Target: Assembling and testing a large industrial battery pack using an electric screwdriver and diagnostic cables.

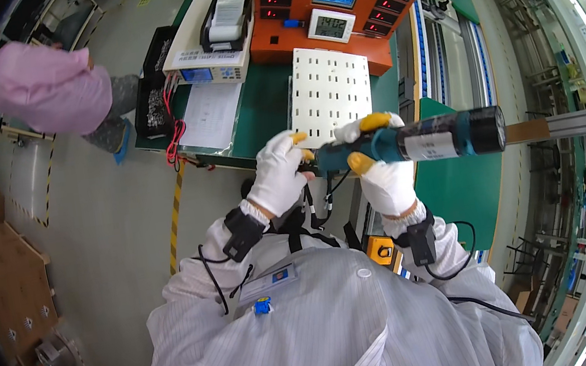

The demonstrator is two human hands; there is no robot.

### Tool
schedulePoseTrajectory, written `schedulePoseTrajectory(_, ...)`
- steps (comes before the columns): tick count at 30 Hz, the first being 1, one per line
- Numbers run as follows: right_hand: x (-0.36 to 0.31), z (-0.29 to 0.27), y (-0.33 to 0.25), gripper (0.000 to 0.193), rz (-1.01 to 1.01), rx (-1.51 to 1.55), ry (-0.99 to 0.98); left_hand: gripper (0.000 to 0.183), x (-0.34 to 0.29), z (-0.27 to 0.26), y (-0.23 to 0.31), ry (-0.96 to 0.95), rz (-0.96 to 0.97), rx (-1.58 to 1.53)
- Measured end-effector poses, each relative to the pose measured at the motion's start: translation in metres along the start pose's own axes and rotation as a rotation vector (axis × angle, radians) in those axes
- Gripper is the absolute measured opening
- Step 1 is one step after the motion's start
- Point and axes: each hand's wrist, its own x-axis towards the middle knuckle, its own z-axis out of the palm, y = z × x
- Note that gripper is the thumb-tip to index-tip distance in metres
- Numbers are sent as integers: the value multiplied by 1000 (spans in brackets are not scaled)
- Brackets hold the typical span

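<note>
A teal and black cordless screwdriver [431,141] lies level across my view, its thick black end to the right. My right hand [390,180], in a white glove with yellow fingertips, wraps round its middle. At the narrow left end of the tool is my left hand [276,176], gloved the same way. Its fingers are curled and brought together at the tip; whatever they pinch is too small to make out. Just beyond both hands, a white slotted plate [331,91] rests on the green bench [259,113].
An orange instrument box [279,31] with red displays stands behind the plate. Left of it are a bench meter [206,71], red leads [176,139] and a black parts bin [155,105]. A person in pink [43,87] is at far left. A rail conveyor [444,57] runs along the right.
</note>
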Motion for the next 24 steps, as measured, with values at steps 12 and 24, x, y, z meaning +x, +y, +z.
schedulePoseTrajectory(12, 35, 24, 25, 41, 139, -218, -32, 65, 0, 4, -41, -178, -198, 104)
schedulePoseTrajectory(24, 39, 30, 42, 15, 123, -709, -44, 42, 34, -118, -223, 379, -417, 292)
